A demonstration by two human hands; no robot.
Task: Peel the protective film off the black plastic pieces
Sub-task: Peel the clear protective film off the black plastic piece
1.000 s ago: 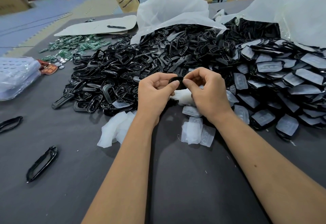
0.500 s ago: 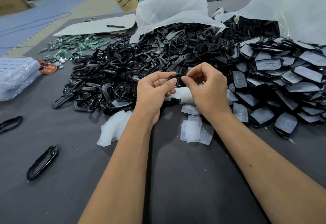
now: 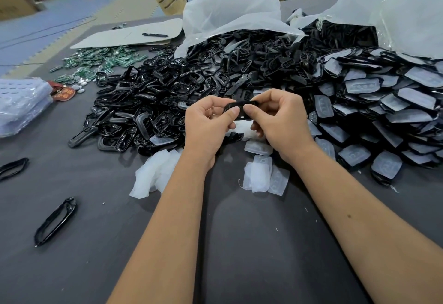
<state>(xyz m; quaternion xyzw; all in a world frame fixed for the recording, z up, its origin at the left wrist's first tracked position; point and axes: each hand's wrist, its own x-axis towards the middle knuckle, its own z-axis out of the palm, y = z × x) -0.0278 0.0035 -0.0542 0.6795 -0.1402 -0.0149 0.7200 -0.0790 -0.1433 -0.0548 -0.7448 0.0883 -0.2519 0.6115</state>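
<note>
Left hand (image 3: 206,121) and right hand (image 3: 280,119) pinch one black piece (image 3: 241,107) at 12 o'clock. Film apparently still attached; loose fingers could drop it.

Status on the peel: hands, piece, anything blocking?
Left hand and right hand both pinch one black plastic piece. Held above the table. Whether film is lifting cannot be told. Nothing blocking.
</note>
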